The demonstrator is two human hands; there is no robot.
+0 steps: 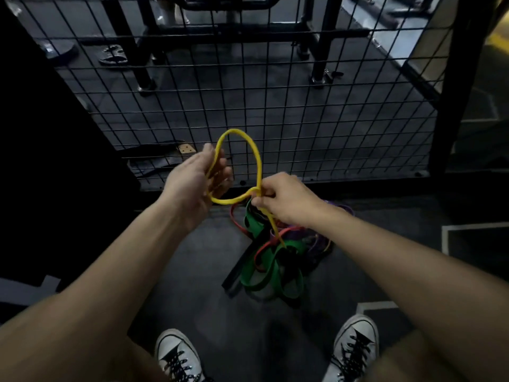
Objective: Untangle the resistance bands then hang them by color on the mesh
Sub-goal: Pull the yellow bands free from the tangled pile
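A thin yellow band (pixel 256 155) forms a raised loop between my hands. My left hand (pixel 197 179) has its fingers through the loop's left side, palm up. My right hand (pixel 283 198) pinches the yellow band where it crosses itself; its tail runs down into the tangle on the floor. That tangle holds a wide green band (pixel 271 274), a red band (pixel 239 226), a purple band (pixel 322 241) and a black band (pixel 242 264), all knotted together. The black wire mesh (pixel 303 111) stands just beyond my hands, with nothing hanging on it.
My two white sneakers (pixel 179 357) stand on the dark floor near the bottom edge. A black post (pixel 454 86) frames the mesh on the right. Gym machine legs (pixel 140 51) and weight plates show behind the mesh. A dark panel fills the left side.
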